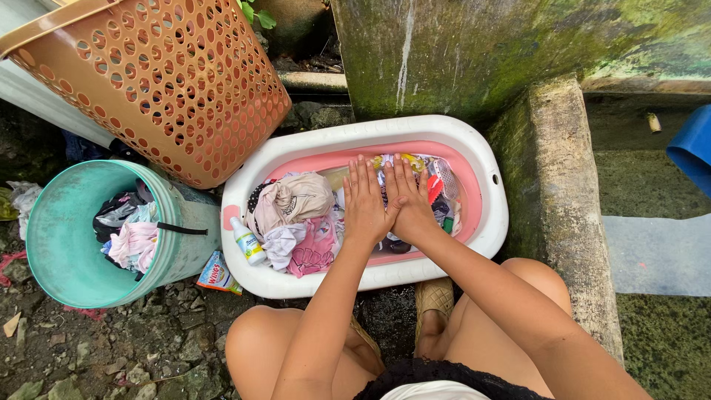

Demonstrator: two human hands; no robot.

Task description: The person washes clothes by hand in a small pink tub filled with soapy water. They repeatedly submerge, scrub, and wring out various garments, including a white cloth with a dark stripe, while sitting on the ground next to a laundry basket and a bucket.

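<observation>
Mossy concrete walls closed off the far side of a stony outdoor washing spot, with a low concrete ledge [566, 185] running along the right. On the ground sat a white and pink tub [489, 215], packed with mixed clothes [300, 204]. Both hands lay flat on the heap at its right half, side by side and touching: the left hand [364, 201] and the right hand [409, 198], fingers straight and spread slightly, pressing down and closed around nothing. A small white bottle [248, 241] rested on the tub's left rim.

To the left stood a teal bucket [55, 244] holding more garments, and a soap sachet [216, 272] lay on the ground between bucket and tub. An orange perforated basket [159, 78] leaned at far left. A blue container [692, 148] showed at the right edge.

Judging by the dry-looking pile, no suds in sight and the full bucket, the washing seemed barely begun, with most garments left.
</observation>
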